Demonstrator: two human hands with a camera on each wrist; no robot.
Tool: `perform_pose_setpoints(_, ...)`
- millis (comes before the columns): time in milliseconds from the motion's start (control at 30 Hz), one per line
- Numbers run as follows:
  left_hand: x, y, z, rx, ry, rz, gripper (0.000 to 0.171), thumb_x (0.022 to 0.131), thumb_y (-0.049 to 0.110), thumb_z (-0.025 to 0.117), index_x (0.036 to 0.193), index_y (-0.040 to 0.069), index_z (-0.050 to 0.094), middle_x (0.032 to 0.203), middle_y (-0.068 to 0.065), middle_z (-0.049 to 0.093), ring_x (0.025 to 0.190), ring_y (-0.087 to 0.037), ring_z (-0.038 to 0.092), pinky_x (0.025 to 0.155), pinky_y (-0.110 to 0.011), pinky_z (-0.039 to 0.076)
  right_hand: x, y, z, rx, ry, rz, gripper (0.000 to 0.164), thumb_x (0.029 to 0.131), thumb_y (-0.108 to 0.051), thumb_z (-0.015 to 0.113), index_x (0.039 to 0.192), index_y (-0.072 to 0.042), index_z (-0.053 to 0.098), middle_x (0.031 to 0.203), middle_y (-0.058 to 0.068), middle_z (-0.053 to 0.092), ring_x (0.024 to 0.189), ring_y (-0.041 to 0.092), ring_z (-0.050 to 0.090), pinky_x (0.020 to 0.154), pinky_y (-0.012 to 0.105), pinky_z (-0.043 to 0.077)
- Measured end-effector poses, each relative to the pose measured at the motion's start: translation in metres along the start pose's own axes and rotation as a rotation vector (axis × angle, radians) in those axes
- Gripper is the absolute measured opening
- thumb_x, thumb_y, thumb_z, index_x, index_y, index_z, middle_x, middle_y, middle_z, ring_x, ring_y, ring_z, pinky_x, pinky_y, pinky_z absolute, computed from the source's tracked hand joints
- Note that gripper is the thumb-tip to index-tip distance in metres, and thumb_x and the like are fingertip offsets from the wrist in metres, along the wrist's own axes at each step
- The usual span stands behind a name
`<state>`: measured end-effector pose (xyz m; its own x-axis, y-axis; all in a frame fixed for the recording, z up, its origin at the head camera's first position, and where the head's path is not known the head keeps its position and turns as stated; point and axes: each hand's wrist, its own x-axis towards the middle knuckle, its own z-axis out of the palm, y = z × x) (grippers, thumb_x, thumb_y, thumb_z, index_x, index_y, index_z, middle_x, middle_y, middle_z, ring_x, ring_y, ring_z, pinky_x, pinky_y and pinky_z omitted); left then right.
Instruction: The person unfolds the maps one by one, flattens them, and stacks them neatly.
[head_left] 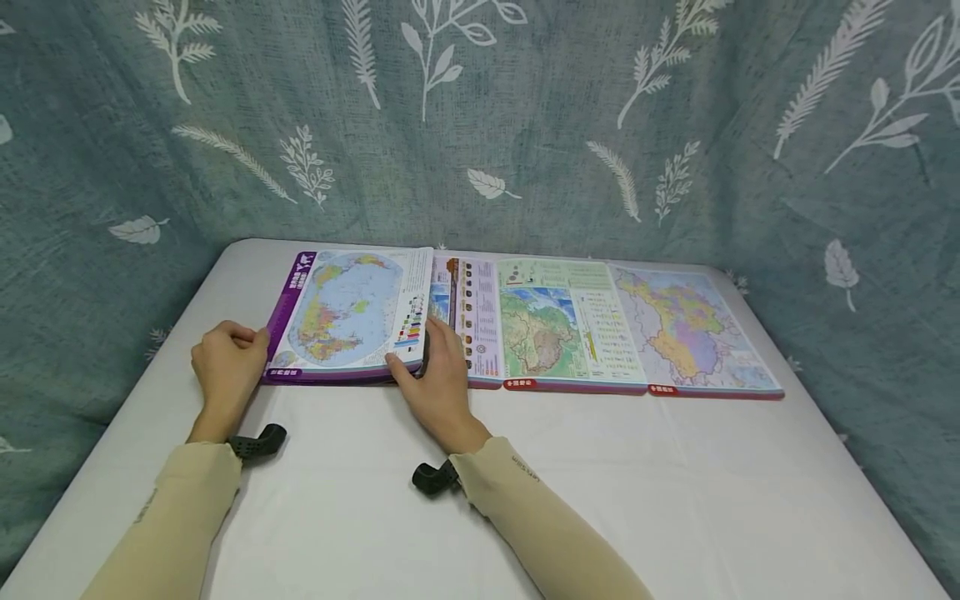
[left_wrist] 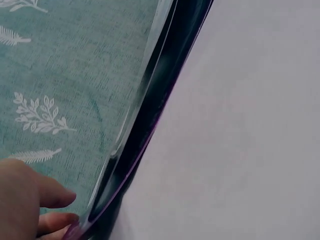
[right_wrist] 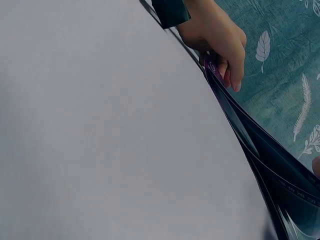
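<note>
A world map (head_left: 348, 312) with a purple left border lies at the left of the table. My left hand (head_left: 228, 367) pinches that border near its lower left corner; the left wrist view shows finger and thumb tips at the purple edge (left_wrist: 75, 231). At the lower right corner, my right hand (head_left: 442, 387) grips the map, thumb on top and the other fingers behind the right edge. In the right wrist view, the dark layered edges (right_wrist: 240, 125) bow apart between the hands, and only a fingertip of the right hand (right_wrist: 316, 166) shows.
Right of the world map lie a partly covered purple panel (head_left: 478, 317), a green-topped map panel (head_left: 573, 325) and a coloured map (head_left: 697, 333), edge to edge. White cloth covers the table (head_left: 360, 517). A leaf-patterned curtain (head_left: 525, 150) hangs behind.
</note>
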<state>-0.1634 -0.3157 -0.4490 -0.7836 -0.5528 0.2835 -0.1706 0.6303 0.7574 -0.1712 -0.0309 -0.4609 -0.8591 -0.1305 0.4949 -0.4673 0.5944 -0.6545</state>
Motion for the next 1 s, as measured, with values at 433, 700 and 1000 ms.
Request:
perform_pose_setpoints(433, -0.017, 0.016, 0.014, -0.023, -0.127, 0.064, 0.026, 0.098, 0.022, 0.074, 0.096, -0.004, 0.071, 0.083, -0.021, 0.070, 0.077, -0.029, 0.058, 0.074, -0.035, 0.036, -0.005, 0.024, -0.031, -0.018, 0.016, 0.001, 0.072, 0.093, -0.033, 0.080, 0.146, 0.007, 0.052, 0.152, 0.023, 0.051, 0.146, 0.036, 0.046, 0.121, 0.050, 0.037)
perform_pose_setpoints(700, -0.026, 0.024, 0.023, -0.033, -0.195, 0.156, 0.021, 0.095, 0.019, 0.077, 0.098, -0.001, 0.070, 0.075, -0.012, 0.064, 0.069, -0.023, 0.053, 0.069, -0.034, 0.037, -0.009, 0.039, -0.051, -0.028, 0.021, 0.019, 0.068, 0.092, -0.030, 0.082, 0.143, 0.006, 0.056, 0.149, 0.021, 0.054, 0.142, 0.036, 0.048, 0.118, 0.050, 0.040)
perform_pose_setpoints(1000, -0.033, 0.028, 0.029, -0.052, -0.265, 0.236, 0.021, 0.094, 0.015, 0.078, 0.105, -0.001, 0.070, 0.074, -0.008, 0.061, 0.066, -0.019, 0.050, 0.061, -0.028, 0.038, -0.010, 0.049, -0.064, -0.042, 0.032, 0.041, 0.068, 0.091, -0.030, 0.083, 0.143, 0.005, 0.056, 0.149, 0.021, 0.055, 0.141, 0.037, 0.050, 0.117, 0.052, 0.040)
